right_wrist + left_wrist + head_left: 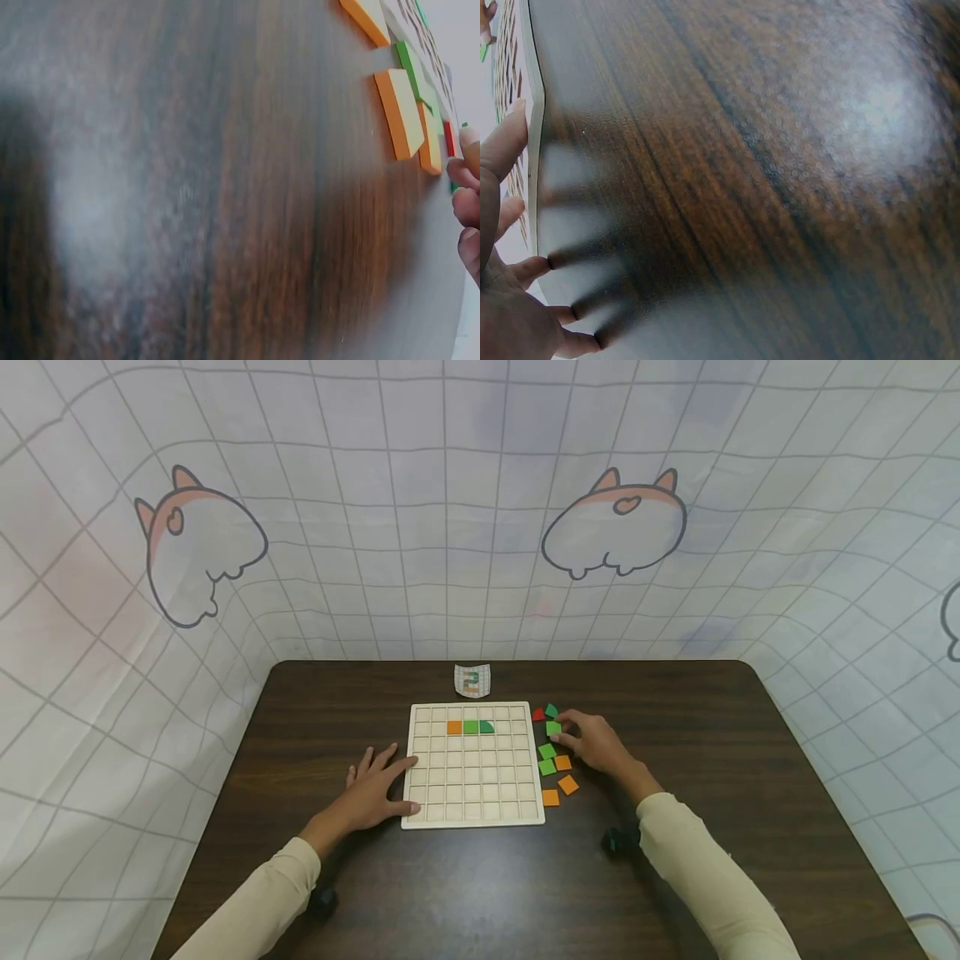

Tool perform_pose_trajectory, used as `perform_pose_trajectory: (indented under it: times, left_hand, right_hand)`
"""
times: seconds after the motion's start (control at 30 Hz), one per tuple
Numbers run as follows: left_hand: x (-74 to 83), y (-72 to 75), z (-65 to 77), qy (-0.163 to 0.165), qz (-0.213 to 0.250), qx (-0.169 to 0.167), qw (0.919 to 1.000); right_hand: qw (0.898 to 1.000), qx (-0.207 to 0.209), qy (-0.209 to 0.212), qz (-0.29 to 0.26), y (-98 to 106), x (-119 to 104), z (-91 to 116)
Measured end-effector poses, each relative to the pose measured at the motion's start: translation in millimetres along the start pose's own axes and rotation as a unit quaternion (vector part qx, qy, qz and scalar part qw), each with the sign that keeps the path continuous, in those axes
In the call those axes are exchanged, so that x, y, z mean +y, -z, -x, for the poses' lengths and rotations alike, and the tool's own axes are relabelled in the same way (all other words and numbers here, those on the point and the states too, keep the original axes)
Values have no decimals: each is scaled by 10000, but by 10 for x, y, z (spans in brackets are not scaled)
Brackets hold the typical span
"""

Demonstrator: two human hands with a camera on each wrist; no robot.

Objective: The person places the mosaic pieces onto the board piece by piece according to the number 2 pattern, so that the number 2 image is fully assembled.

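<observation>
A cream grid board [474, 781] lies on the table with an orange square tile [454, 727], a light green square tile [471, 727] and a dark green quarter-round tile [486, 727] in one row of its cells. My left hand [371, 791] rests at the board's left side, fingers spread, thumb and index fingertip on its edge; the left wrist view shows these fingers [510, 142] too. Right of the board, my right hand [596, 744] pinches a light green square tile [553, 728] between thumb and index finger. In the right wrist view only its fingertips [466, 206] show.
Beside the board's right edge lie a red tile [538, 715], a dark green tile [551, 711], two light green squares [547, 751] and several orange squares [568, 785]. A small printed card [472, 681] with a coloured pattern lies behind the board on the dark wooden table [337, 693].
</observation>
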State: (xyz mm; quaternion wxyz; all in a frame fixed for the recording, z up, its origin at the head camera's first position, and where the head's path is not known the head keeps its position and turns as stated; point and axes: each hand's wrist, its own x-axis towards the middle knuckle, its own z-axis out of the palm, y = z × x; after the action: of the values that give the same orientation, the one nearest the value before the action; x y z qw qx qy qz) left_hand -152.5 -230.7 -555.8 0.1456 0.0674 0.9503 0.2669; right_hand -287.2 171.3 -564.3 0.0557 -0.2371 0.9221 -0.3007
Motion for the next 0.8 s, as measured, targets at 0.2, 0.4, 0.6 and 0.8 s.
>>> perform_pose_trajectory:
  times: [0.2, 0.4, 0.6, 0.8]
  left_hand:
    - [-21, -14, -7, -30, 12, 10, 10000]
    - [-25, -9, -6, -11, 4, 13, 10000]
    - [-27, -11, -13, -54, 31, 28, 10000]
    - [-29, -17, -9, -74, 66, 16, 9999]
  right_hand:
    - [9998, -1, 116, -139, -24, -79, -11]
    - [9971, 68, 287, -698, -54, -141, -22]
    - [9925, 60, 214, -1201, -112, -191, -40]
    - [9855, -223, 4, -1684, -191, -297, -67]
